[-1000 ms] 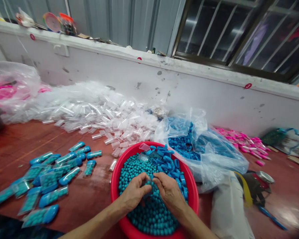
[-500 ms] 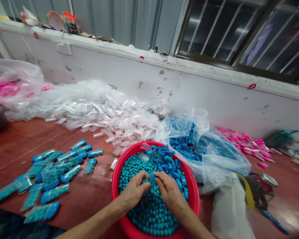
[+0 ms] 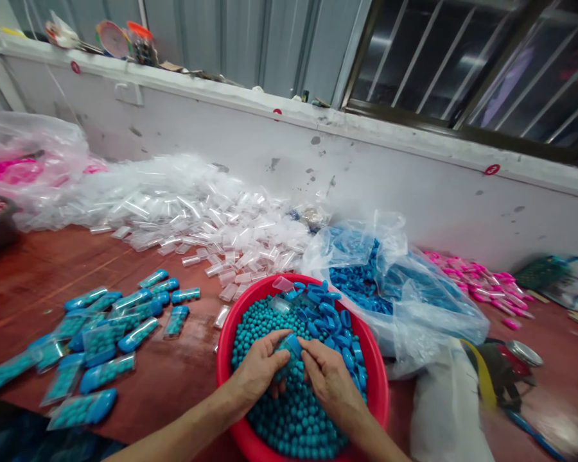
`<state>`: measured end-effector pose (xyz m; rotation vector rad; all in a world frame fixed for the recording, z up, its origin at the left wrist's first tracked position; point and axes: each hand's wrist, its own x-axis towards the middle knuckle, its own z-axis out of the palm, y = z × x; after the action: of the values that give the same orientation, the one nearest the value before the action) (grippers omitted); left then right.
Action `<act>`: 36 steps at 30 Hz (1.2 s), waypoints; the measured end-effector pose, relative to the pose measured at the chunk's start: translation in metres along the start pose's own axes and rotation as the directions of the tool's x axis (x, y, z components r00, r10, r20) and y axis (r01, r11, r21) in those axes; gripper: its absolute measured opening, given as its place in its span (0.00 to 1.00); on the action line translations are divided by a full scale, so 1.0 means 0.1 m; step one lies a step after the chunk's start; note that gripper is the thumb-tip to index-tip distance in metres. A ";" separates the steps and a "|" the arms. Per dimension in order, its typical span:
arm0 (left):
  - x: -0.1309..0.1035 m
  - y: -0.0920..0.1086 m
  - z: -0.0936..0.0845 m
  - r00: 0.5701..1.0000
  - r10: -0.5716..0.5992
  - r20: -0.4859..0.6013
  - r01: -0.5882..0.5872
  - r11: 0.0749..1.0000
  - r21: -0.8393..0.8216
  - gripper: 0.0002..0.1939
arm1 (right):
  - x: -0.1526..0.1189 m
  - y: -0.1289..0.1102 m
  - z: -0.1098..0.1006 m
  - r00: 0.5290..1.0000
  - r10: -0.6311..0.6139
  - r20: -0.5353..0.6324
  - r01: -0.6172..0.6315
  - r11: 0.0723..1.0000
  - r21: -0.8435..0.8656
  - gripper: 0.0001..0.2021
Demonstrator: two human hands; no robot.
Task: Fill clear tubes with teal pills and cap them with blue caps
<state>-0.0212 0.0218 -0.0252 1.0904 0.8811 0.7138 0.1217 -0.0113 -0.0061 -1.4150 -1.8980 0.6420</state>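
Over a red basin (image 3: 224, 350) full of teal beads (image 3: 298, 430), my two hands meet at a small clear case with a blue cap (image 3: 291, 345) on its upper end. My left hand (image 3: 255, 371) is closed around the clear body, which its fingers mostly hide. The thumb and fingertips of my right hand (image 3: 331, 377) pinch the cap's right side. Loose blue caps (image 3: 334, 317) lie on the beads along the basin's right and back. A few clear empty cases (image 3: 282, 305) rest among them at the back.
Capped cases filled with beads (image 3: 99, 346) lie at left. A heap of clear cases (image 3: 187, 199) runs along the wall (image 3: 250, 147). Behind the basin at right sits a plastic bag of blue caps (image 3: 414, 289), with pink pieces (image 3: 481, 276) beyond it.
The blue cap now shows more fully, tilted up at the end of the case between my hands. My right fingers have shifted to the cap's side. The view has moved slightly.
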 end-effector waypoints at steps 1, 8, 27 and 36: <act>0.00 -0.01 0.00 1.000 0.005 -0.003 -0.005 1.000 0.018 0.30 | 0.00 0.00 -0.01 1.000 -0.025 0.016 0.025 1.000 -0.019 0.13; 0.02 -0.03 -0.02 0.990 0.104 -0.095 -0.092 0.988 0.121 0.16 | 0.09 0.00 -0.09 0.979 -0.141 0.146 0.137 0.990 0.034 0.13; 0.00 -0.02 -0.02 0.960 0.276 -0.048 -0.264 0.948 0.176 0.20 | -0.07 0.04 0.17 0.984 0.096 0.152 -0.081 0.992 -0.098 0.48; -0.02 -0.01 -0.01 0.968 0.241 -0.064 -0.224 0.952 0.207 0.07 | -0.01 -0.10 0.37 1.000 0.021 -0.018 -0.025 0.962 -0.271 0.29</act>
<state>-0.0231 0.0204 -0.0265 1.3648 0.9229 0.8896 0.0874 -0.0150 -0.0227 -1.6073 -2.0186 0.3902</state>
